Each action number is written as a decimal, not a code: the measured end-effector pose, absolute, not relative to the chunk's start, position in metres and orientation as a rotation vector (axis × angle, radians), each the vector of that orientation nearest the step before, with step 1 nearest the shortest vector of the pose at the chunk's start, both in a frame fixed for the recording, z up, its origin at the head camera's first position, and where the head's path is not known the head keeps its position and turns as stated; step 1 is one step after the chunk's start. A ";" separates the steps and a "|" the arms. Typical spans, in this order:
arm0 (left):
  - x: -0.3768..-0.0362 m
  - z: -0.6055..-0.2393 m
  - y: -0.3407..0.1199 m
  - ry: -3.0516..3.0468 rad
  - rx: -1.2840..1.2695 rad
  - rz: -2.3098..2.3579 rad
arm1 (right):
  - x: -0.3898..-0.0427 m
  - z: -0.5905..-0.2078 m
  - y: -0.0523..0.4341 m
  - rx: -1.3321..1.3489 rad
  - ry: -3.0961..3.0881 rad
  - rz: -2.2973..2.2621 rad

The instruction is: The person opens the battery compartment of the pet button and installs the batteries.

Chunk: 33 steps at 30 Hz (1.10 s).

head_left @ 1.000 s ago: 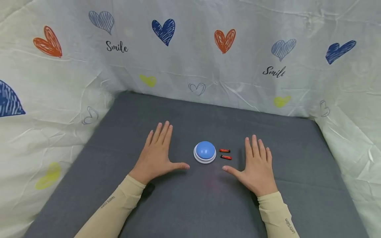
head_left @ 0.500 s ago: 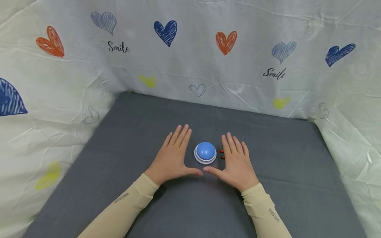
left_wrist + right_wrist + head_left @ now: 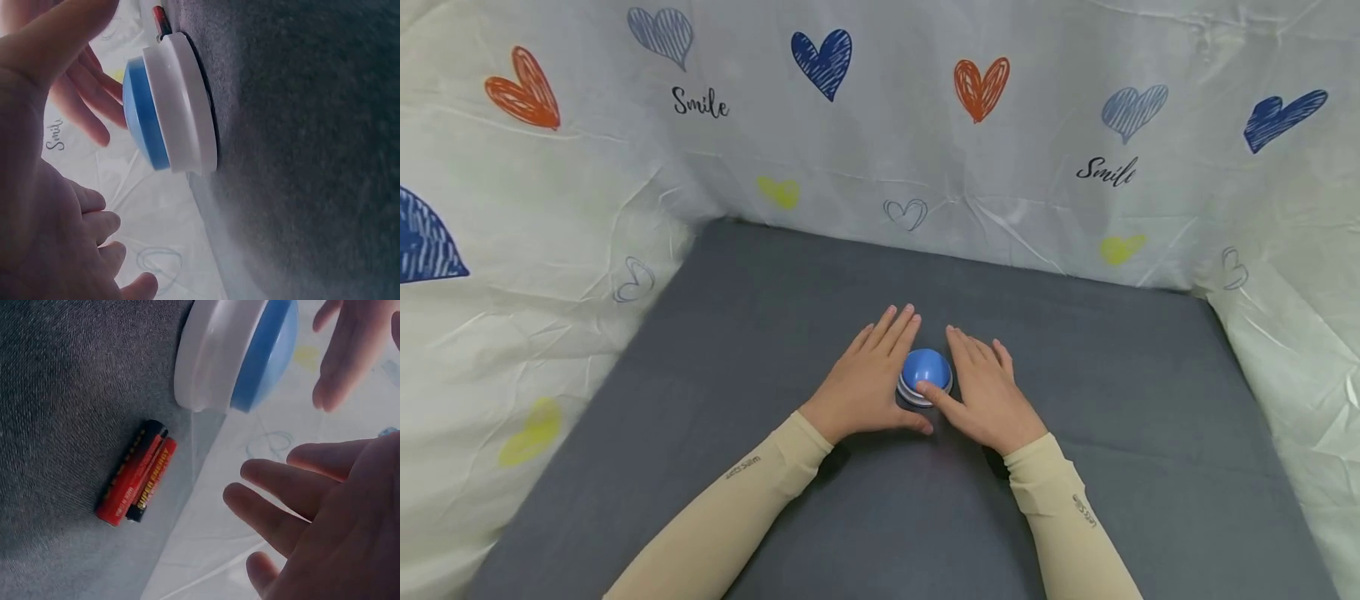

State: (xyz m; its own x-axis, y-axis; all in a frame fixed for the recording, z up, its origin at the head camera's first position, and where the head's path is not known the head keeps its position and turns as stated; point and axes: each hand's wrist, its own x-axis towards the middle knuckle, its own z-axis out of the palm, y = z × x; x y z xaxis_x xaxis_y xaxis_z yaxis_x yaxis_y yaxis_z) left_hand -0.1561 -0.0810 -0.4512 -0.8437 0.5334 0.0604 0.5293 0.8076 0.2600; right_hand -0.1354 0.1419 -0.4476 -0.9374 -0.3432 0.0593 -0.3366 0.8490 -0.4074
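Near the mid. of the dark-grey cloth [image 3: 880, 533] sits the blue-domed button [image 3: 925, 369], upright on its round white base [image 3: 185, 106], btwn the person's two hands; L hand [image 3: 872, 379], just beside its left side, is released, fingers extended & close together, thumb stuck out past the base's near edge, nothing held; R hand [image 3: 988, 400], on the other side, is likewise released, fingers loose, nothing gripped, thumb tip overlapping the dome's near part in the head view; can't tell if it touches; close to the base, on R hand's side, lie the red-and-black batteries [image 3: 132, 475], two of them side by side, "SUPER ENERGY" legible on one; R hand hides them from the head cam; beige sleeves [image 3: 722, 500] w/ small dark lettering cover both forearms; beyond the cloth, white backdrop [image 3: 1037, 167] w/ blue, orange & yellow hearts, plus "Smile" twice.
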 end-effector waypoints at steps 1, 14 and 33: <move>-0.157 -0.451 -0.080 2.961 0.877 0.414 | -0.136 -0.447 0.142 -0.562 2.996 -0.665; -0.159 -0.453 -0.077 2.911 0.882 0.396 | -0.141 -0.457 0.147 -0.669 3.011 -0.569; -0.159 -0.459 -0.078 2.887 0.908 0.490 | -0.144 -0.462 0.148 -0.660 3.011 -0.573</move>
